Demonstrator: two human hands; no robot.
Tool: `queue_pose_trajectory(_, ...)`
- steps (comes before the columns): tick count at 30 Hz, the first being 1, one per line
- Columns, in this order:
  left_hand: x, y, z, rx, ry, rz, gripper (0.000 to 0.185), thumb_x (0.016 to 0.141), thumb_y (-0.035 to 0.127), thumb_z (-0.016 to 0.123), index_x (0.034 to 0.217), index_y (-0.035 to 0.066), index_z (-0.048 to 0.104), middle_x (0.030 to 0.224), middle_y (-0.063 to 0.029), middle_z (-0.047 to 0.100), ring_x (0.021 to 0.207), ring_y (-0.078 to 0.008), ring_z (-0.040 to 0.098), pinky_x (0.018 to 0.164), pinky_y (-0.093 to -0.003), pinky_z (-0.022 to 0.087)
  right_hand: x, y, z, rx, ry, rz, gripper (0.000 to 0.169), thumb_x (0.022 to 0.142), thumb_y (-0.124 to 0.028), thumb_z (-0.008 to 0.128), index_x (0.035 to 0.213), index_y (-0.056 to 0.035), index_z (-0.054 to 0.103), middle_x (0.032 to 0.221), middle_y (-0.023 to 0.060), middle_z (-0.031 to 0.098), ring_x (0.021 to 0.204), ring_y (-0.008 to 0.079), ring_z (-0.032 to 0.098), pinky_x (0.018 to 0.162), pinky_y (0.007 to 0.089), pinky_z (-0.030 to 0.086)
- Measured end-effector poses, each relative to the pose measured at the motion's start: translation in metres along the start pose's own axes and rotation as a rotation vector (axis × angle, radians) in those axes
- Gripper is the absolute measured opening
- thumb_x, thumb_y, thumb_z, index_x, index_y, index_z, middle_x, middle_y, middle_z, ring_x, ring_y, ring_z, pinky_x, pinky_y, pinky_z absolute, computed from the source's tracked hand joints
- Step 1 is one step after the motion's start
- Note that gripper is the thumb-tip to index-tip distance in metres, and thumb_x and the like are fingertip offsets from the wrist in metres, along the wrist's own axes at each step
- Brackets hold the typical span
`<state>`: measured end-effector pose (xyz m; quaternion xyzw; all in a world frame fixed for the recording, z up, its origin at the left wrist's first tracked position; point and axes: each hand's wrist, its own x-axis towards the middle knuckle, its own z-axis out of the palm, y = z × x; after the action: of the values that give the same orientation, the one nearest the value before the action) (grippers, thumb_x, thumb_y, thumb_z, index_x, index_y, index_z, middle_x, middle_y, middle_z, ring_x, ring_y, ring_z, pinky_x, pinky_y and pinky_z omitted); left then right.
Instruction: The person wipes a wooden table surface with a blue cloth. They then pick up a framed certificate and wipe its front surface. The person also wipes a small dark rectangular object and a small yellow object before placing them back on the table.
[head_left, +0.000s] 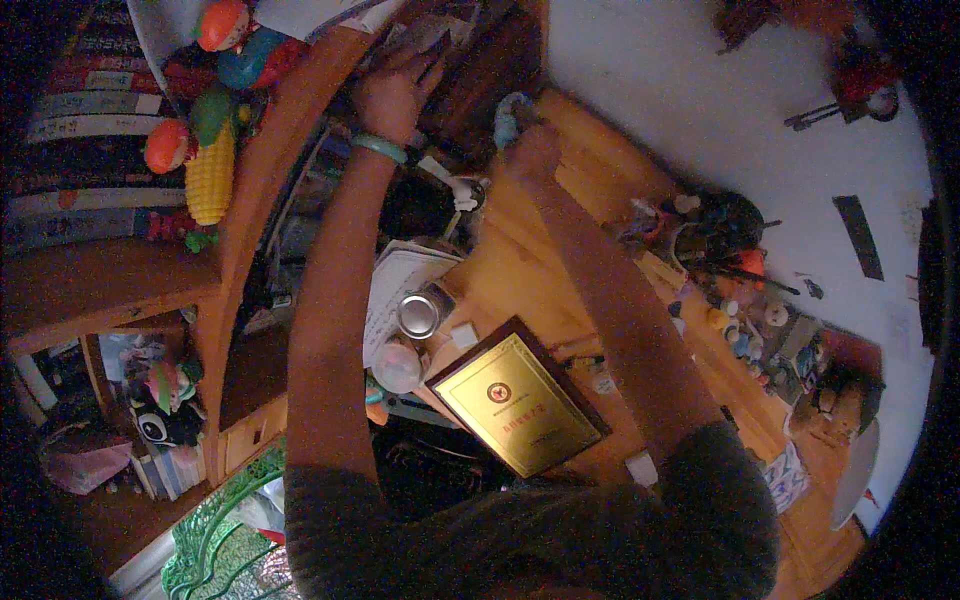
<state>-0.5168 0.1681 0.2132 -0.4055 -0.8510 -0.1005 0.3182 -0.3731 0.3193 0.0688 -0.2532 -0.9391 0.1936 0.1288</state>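
Note:
My left hand, with a pale green bangle and a dark band at the wrist, reaches into a dim shelf at the top. Its fingers are among dark and greyish items, and shadow hides what they touch. Blurred, my right hand is closed over the far part of the wooden desktop. A light-blue patterned, cloth-like thing shows at its fingers. Between my forearms lies a gold plaque with a dark wooden border and writing. Beside it are a silver-lidded jar and a clear round container.
Written papers lie under the jar. Small bottles and trinkets crowd the desk along the white wall. At left, a wooden shelf bears books and a yellow toy corn cob. Green wire mesh is below.

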Motion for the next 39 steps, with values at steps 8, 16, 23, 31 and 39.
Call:
queue_pose_trajectory(8,0.006,0.011,-0.01,-0.027,-0.04,-0.031,0.027,0.084,0.041,0.066,0.096,0.019,0.074,0.108,-0.0028,0.069,0.085,-0.0253,0.069,0.071,-0.0393,0.056,0.066,0.085,0.08,-0.318,0.115,-0.115,0.081,0.07,-0.029,0.071,0.142,-0.0101,0.039,0.13,0.0199,0.052,0.112,0.0402,0.055,0.088,0.0537,0.048)
queue_pose_trajectory(16,0.005,0.019,-0.019,-0.051,0.01,-0.016,0.026,0.083,0.041,0.066,0.096,0.019,0.074,0.108,-0.0007,0.069,0.084,-0.0247,0.069,0.071,-0.0392,0.056,0.014,0.041,0.082,-0.291,-0.26,0.126,0.064,0.073,-0.034,0.069,0.131,-0.013,0.053,0.131,0.0193,0.049,0.116,0.0406,0.049,0.092,0.0595,0.04)
queue_pose_trajectory(23,-0.001,0.014,-0.01,0.036,-0.098,-0.122,0.028,0.084,0.044,0.064,0.099,0.022,0.073,0.109,-0.0004,0.069,0.082,-0.0254,0.069,0.07,-0.0393,0.057,-0.057,-0.031,-0.013,-0.35,-0.381,-0.111,0.049,0.078,-0.03,0.061,0.126,-0.0172,0.059,0.132,0.0192,0.049,0.124,0.0385,0.042,0.089,0.0629,0.034)
queue_pose_trajectory(31,0.003,0.007,-0.006,-0.008,-0.129,-0.074,0.029,0.086,0.044,0.062,0.099,0.02,0.073,0.114,-0.0016,0.067,0.086,-0.0281,0.069,0.076,-0.042,0.056,-0.051,-0.012,-0.004,-0.54,-0.29,-0.306,0.044,0.08,-0.028,0.059,0.123,-0.0165,0.063,0.139,0.0157,0.047,0.129,0.0363,0.04,0.094,0.066,0.033)
queue_pose_trajectory(39,0.004,0.009,-0.02,0.027,-0.315,-0.078,0.044,0.087,0.043,0.061,0.124,0.019,0.059,0.136,-0.0072,0.053,0.105,-0.0324,0.062,0.087,-0.0444,0.053,-0.067,-0.013,-0.105,0.297,-0.414,0.028,0.044,0.072,-0.012,0.065,0.117,-0.0093,0.065,0.1,0.0123,0.068,0.097,0.0285,0.065,0.085,0.042,0.052)
